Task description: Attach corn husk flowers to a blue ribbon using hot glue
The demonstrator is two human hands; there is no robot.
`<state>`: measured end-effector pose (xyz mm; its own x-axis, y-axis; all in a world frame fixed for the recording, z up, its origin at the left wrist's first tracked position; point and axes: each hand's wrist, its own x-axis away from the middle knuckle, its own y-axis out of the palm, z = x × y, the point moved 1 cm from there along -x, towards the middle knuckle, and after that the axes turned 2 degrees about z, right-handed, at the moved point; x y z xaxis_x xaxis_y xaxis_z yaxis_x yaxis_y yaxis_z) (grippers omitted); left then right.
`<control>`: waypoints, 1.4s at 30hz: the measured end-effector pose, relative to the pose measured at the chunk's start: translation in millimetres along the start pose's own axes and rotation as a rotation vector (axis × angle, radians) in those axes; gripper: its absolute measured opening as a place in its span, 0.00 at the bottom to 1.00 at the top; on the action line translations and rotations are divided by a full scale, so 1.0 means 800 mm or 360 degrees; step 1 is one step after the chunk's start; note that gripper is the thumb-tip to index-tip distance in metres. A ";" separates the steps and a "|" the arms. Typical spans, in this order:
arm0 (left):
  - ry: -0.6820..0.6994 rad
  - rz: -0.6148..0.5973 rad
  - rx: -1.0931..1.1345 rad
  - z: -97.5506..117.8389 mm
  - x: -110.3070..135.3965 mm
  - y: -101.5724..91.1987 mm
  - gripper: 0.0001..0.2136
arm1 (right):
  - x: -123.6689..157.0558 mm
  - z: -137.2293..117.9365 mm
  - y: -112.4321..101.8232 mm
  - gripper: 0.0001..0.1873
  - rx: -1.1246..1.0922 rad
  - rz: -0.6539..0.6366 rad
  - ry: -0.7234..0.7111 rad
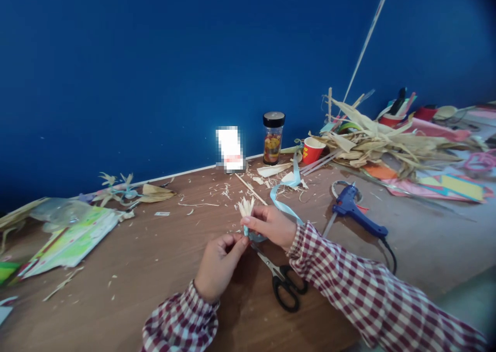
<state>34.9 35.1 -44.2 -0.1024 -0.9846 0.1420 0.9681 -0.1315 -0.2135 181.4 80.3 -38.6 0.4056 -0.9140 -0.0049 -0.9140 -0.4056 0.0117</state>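
I see the pale corn-husk flower (245, 207) just beyond the tips of the black-handled scissors (276, 271), which I take as my mark. The right hand (273, 225) grips this flower between thumb and fingers, with its white points spread upward and light-blue wrapping below. The left hand (220, 261), to the left of the scissors, has thumb and forefinger closed together at the flower's lower end; I cannot tell whether they pinch the stem or the ribbon. A length of light-blue ribbon (296, 172) curls on the wooden table (155, 300), farther away than the scissors. To their right, past the right sleeve, I find the blue glue gun (354, 207). Well beyond the scissors, near the wall, stand the black-lidded jar (273, 142) and the red paper cup (313, 152), beside the heap of dried corn husks (372, 141).
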 end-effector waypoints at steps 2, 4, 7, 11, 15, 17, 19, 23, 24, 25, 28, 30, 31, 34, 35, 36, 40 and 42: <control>-0.0139 -0.0043 0.0103 -0.001 -0.002 -0.001 0.17 | -0.001 0.002 -0.001 0.16 0.0024 0.0027 0.0019; -0.0275 0.0007 0.0231 -0.002 -0.002 -0.001 0.20 | -0.001 0.004 -0.002 0.17 0.0053 0.0068 0.0046; -0.0237 0.0263 0.0313 0.000 -0.001 -0.003 0.19 | -0.001 0.005 -0.003 0.17 0.0084 0.0109 0.0084; 0.0008 0.0309 0.0182 0.003 0.003 -0.003 0.14 | -0.001 0.005 -0.002 0.17 0.0086 0.0106 0.0070; -0.0105 0.0119 0.0174 0.001 0.003 0.000 0.14 | 0.001 0.003 0.001 0.16 0.0100 0.0087 0.0029; -0.0145 0.0066 0.0271 0.000 0.001 0.001 0.13 | 0.003 0.002 0.003 0.15 0.0049 0.0075 0.0041; -0.0186 0.0010 0.0416 0.000 0.000 0.003 0.13 | 0.004 0.001 0.005 0.14 -0.0028 0.0063 0.0076; -0.0424 -0.0133 0.0755 0.004 0.000 0.006 0.14 | 0.004 -0.002 0.006 0.14 -0.0126 0.0033 0.0130; -0.0494 -0.0168 0.0821 0.006 0.000 0.006 0.14 | 0.004 -0.002 0.005 0.15 -0.0127 0.0043 0.0127; -0.0553 -0.0198 0.0878 0.007 0.001 0.005 0.15 | 0.004 -0.003 0.004 0.15 -0.0125 0.0055 0.0123; -0.0635 -0.0246 0.0990 0.009 0.002 0.003 0.15 | 0.003 -0.003 0.002 0.15 -0.0138 0.0096 0.0129; -0.0644 -0.0261 0.1019 0.009 0.002 0.002 0.14 | 0.003 -0.003 0.002 0.15 -0.0174 0.0098 0.0157; -0.0648 -0.0273 0.1035 0.008 0.002 0.002 0.13 | 0.003 -0.004 0.002 0.15 -0.0194 0.0094 0.0175; -0.0666 -0.0329 0.1159 0.006 0.003 0.004 0.11 | 0.004 -0.005 0.005 0.14 -0.0265 0.0072 0.0215; -0.0673 -0.0356 0.1210 0.005 0.003 0.005 0.11 | 0.005 -0.006 0.006 0.14 -0.0286 0.0062 0.0221; -0.0680 -0.0387 0.1251 0.005 0.003 0.006 0.11 | 0.006 -0.007 0.007 0.15 -0.0302 0.0051 0.0222; -0.0644 -0.0411 0.1271 0.004 0.004 0.009 0.11 | 0.009 -0.012 0.009 0.15 -0.0285 0.0012 0.0237; -0.0623 -0.0359 0.1183 0.004 0.005 0.008 0.12 | 0.008 -0.011 0.007 0.15 -0.0257 0.0016 0.0236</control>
<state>41.8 31.0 -41.8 -0.3561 -0.8154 0.4565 0.8466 -0.0748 0.5269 179.1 72.1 -29.6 0.4049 -0.9031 0.1432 -0.9089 -0.3803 0.1713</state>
